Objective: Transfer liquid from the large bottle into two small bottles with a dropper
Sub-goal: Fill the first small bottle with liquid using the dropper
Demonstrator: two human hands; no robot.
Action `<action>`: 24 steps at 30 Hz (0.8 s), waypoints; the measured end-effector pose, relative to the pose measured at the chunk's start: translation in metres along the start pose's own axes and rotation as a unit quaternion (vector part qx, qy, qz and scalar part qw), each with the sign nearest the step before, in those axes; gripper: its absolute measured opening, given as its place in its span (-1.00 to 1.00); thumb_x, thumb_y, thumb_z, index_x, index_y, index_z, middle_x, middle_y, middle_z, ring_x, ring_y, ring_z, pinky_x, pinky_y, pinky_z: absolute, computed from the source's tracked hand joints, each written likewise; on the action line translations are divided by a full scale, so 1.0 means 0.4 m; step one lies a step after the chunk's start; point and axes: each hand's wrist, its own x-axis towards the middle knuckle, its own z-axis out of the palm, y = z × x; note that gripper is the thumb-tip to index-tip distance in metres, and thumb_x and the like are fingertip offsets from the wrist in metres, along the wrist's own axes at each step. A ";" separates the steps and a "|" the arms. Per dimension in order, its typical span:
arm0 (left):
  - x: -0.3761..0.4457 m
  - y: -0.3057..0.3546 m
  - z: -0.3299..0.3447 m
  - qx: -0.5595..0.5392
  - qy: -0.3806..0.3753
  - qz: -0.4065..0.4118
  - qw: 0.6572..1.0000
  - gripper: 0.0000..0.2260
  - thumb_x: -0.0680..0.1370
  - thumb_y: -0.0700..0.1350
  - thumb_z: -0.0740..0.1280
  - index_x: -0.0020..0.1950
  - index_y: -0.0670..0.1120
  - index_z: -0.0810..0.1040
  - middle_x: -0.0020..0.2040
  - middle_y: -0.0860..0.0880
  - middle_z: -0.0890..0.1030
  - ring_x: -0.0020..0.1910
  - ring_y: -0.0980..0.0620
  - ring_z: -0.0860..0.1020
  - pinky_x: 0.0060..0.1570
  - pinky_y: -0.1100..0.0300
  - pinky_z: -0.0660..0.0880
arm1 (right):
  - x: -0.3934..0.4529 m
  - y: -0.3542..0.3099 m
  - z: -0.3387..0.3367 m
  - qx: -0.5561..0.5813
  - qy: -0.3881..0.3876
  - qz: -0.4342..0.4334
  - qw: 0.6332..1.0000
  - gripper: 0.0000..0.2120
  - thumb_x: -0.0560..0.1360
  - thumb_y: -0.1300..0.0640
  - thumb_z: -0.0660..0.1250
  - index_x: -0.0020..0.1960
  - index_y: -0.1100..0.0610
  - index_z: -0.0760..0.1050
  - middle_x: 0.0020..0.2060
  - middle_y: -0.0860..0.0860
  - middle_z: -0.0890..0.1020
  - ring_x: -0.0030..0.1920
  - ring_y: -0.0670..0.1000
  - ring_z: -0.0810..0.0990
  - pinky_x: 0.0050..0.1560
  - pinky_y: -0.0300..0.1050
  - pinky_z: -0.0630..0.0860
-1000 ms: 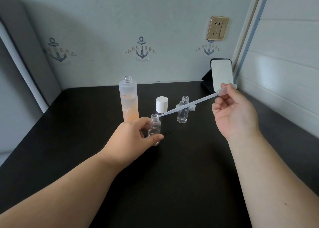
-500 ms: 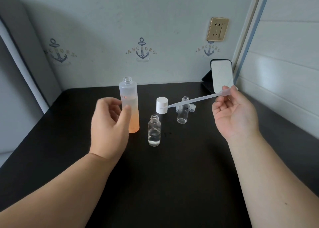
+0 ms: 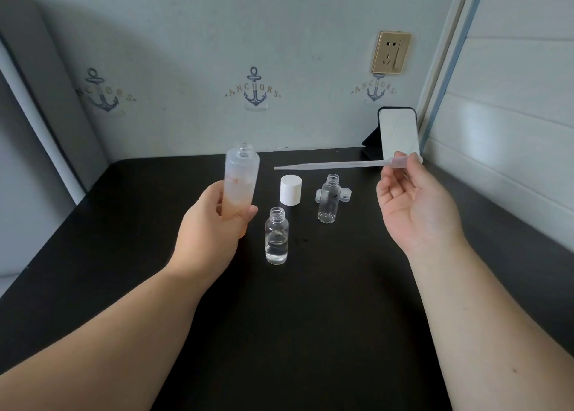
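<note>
My left hand [image 3: 211,233] grips the lower part of the large frosted bottle [image 3: 240,177], which is uncapped and holds orange-tinted liquid. It tilts slightly toward me. My right hand [image 3: 413,205] pinches the bulb end of a clear plastic dropper [image 3: 329,164], which lies almost level with its tip pointing left, above the white cap. A small clear bottle [image 3: 276,236] with some liquid stands uncapped just right of my left hand. A second small bottle [image 3: 328,204] stands empty farther back.
On the black table [image 3: 310,317], a white cap [image 3: 290,190] stands behind the near small bottle. Two small clear caps [image 3: 344,194] flank the far bottle. A mirror on a dark stand [image 3: 399,132] leans in the back right corner by the wall.
My left hand let go of the near small bottle, moved left and took hold of the large bottle. The dropper tip rose out of the small bottle and swung up to level.
</note>
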 end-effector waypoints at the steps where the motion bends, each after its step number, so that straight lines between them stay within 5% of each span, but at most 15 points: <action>1: -0.004 0.005 -0.001 0.005 -0.004 0.008 1.000 -0.70 0.53 0.10 0.43 -0.02 0.50 0.39 -0.02 0.45 0.52 -0.06 0.35 0.55 -0.16 0.23 0.49 | 0.000 -0.001 -0.001 0.004 -0.003 -0.003 1.000 -0.82 0.60 0.16 0.39 -0.11 0.23 0.68 -0.22 0.02 0.71 -0.22 -0.03 0.68 -0.18 -0.21 0.59; 4: -0.010 0.013 0.001 0.024 -0.009 0.032 0.999 -0.66 0.53 0.05 0.44 -0.03 0.51 0.39 -0.01 0.37 0.54 -0.08 0.21 0.58 -0.08 0.07 0.58 | 0.000 -0.002 -0.002 0.009 -0.011 -0.010 1.000 -0.81 0.60 0.14 0.39 -0.10 0.23 0.68 -0.19 0.03 0.72 -0.18 -0.03 0.69 -0.15 -0.22 0.59; 15: -0.007 0.011 -0.001 0.081 0.006 0.072 0.994 -0.72 0.51 -0.03 0.44 0.15 0.26 0.51 -0.05 0.21 0.53 -0.02 0.27 0.46 -0.16 0.30 0.32 | -0.001 -0.006 -0.002 -0.043 -0.005 -0.043 0.998 -0.85 0.62 0.15 0.35 -0.01 0.22 0.63 -0.21 0.02 0.70 -0.20 -0.03 0.67 -0.13 -0.21 0.59; 19: -0.005 -0.001 -0.002 0.112 0.029 0.081 0.990 -0.63 0.50 -0.07 0.47 0.28 0.18 0.54 0.03 0.20 0.52 0.03 0.22 0.44 -0.05 0.38 0.32 | -0.002 -0.008 -0.003 -0.079 0.002 -0.070 0.994 -0.88 0.62 0.17 0.35 0.00 0.21 0.63 -0.22 0.03 0.70 -0.23 -0.04 0.66 -0.15 -0.22 0.58; 24: -0.005 -0.004 0.000 0.143 0.044 0.102 0.983 -0.55 0.48 -0.11 0.51 0.36 0.06 0.55 0.15 0.08 0.57 0.16 -0.02 0.50 0.19 0.01 0.46 | -0.005 -0.002 -0.003 -0.142 -0.023 -0.071 0.987 -0.88 0.56 0.24 0.41 -0.10 0.16 0.73 -0.17 0.09 0.73 -0.22 -0.01 0.68 -0.18 -0.22 0.58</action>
